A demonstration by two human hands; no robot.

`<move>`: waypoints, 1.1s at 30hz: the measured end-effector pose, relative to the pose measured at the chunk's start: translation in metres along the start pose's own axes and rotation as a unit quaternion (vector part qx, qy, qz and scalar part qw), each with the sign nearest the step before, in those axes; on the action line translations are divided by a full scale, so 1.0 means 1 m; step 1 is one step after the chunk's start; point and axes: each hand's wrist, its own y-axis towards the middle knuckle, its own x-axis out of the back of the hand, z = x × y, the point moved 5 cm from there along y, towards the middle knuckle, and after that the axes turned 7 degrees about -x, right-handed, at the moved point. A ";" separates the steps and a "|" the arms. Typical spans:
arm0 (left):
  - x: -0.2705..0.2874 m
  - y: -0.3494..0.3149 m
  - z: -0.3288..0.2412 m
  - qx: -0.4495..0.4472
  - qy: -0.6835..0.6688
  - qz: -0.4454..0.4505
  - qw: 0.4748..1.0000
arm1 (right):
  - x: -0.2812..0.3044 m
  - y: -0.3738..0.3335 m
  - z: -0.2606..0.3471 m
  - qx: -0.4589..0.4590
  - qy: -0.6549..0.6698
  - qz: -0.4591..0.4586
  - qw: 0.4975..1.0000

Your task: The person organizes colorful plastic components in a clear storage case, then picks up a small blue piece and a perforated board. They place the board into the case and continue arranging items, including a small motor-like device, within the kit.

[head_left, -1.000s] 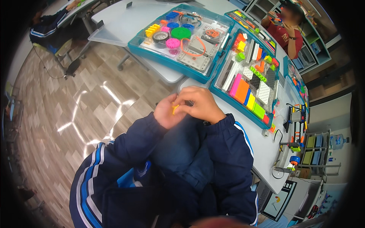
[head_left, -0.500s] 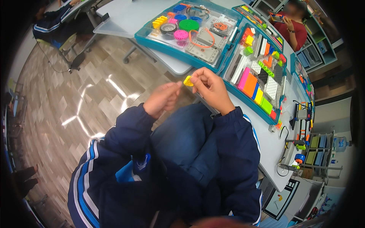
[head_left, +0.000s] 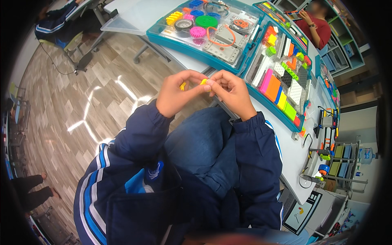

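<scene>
On the white table (head_left: 290, 163), a teal-rimmed clear plastic case (head_left: 183, 49) shows off a round green plastic gear (head_left: 206, 21) and a toothed pink plastic gear (head_left: 198, 32); right beside it, a teal-rimmed plastic tray (head_left: 270, 107) is packed with coloured blocks (head_left: 272, 89). And here, fingertips together, left hand (head_left: 173, 96) loosely looped, right hand (head_left: 236, 98) tightly curled, both pinch a small yellow plastic piece (head_left: 203, 82); another yellow bit (head_left: 182, 86) peeks from the left.

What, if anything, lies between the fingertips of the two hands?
In the head view, a small yellow piece shows between the fingertips of the left hand and the right hand.
</scene>
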 end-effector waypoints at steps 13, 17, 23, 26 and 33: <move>0.046 0.037 -0.056 -0.269 0.259 -0.134 0.918 | -0.001 0.001 -0.001 -0.021 0.072 0.038 0.996; 0.108 0.144 -0.060 -0.234 0.317 -0.119 0.911 | 0.001 0.003 -0.003 -0.026 0.042 0.050 0.998; 0.115 0.243 -0.009 -0.340 0.479 0.116 0.801 | 0.002 0.004 -0.004 -0.030 0.035 0.052 0.998; 0.114 0.260 0.013 -0.319 0.458 0.153 0.815 | 0.002 0.004 -0.005 -0.029 0.039 0.047 0.998; 0.114 0.266 0.036 -0.294 0.540 0.149 0.774 | 0.002 0.005 -0.004 -0.029 0.029 0.048 0.998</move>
